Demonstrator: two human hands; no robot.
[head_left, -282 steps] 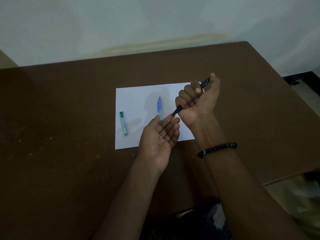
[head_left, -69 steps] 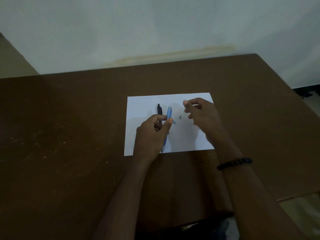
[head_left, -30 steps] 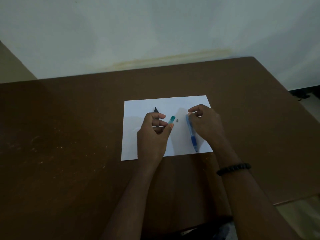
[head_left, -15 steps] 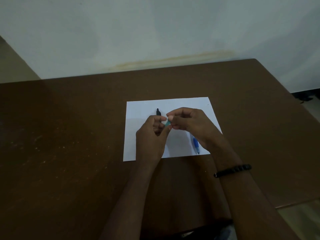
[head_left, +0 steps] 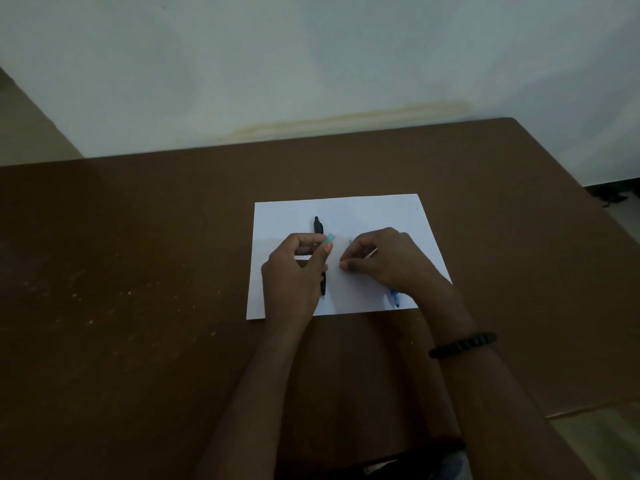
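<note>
Hovering low over the white sheet (head_left: pixel 346 213), both hands work close together near the middle of the desk (head_left: pixel 138 271). The left hand (head_left: pixel 294 275) has its grip closed on a small teal case (head_left: pixel 330 238), thumb against fingers, and the case's free end pokes up and leans toward the other hand, presented that way, I'd judge, so its contents can be reached. Just beside it, not touching, the right hand (head_left: pixel 388 261) narrows its grip to a fine pinch on a pale sliver (head_left: pixel 372 252), too thin to name with any certainty. It looks like delicate work, done low so that anything dropped lands on white, where it can be found. The black pencil (head_left: pixel 317 225) lies on the sheet, running under the left hand with its far end showing beyond the knuckles. The blue pencil (head_left: pixel 394 298) is parked on the sheet under the right wrist, only its near end visible. A beaded bracelet (head_left: pixel 462 344) rides on the right forearm, well back from the action.
</note>
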